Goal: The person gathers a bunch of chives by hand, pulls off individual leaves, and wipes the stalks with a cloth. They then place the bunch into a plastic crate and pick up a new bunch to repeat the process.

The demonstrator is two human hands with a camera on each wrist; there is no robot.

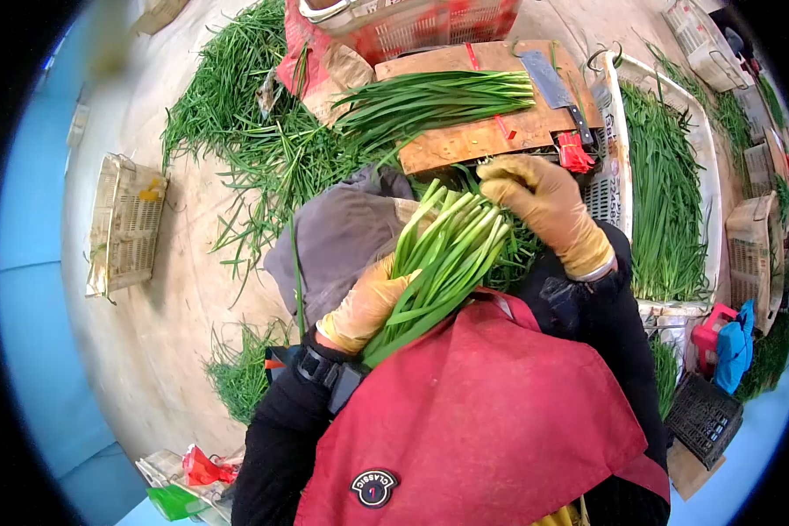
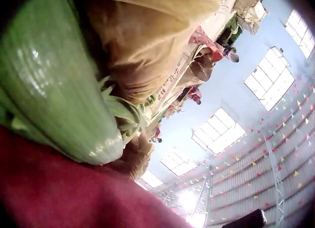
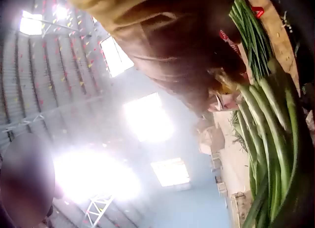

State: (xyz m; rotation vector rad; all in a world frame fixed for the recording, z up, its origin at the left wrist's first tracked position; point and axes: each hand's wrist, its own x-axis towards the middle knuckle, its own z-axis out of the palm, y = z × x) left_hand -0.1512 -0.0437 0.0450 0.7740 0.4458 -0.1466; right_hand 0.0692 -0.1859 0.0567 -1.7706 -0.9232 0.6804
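My gloved left hand point(image 1: 368, 302) grips a bunch of garlic chives point(image 1: 447, 254) against the red apron point(image 1: 473, 412), their pale stalk ends pointing up and away. In the left wrist view the leaves point(image 2: 44, 75) pass close beside the tan glove point(image 2: 147, 41). My gloved right hand point(image 1: 548, 206) is raised just beside the stalk ends, its fingers loosely bent, with nothing seen between them. The right wrist view shows that hand point(image 3: 167, 46) dark, above the pale stalks point(image 3: 266, 115). Another pile of chives point(image 1: 438, 101) lies on the wooden board point(image 1: 430, 153) ahead.
A cleaver point(image 1: 548, 83) lies on the board's right side, near red ties point(image 1: 575, 153). To the right stands a white crate point(image 1: 710, 175) filled with chives. Loose chives point(image 1: 223, 96) are heaped on the floor at the upper left; a crate point(image 1: 124, 223) stands farther left.
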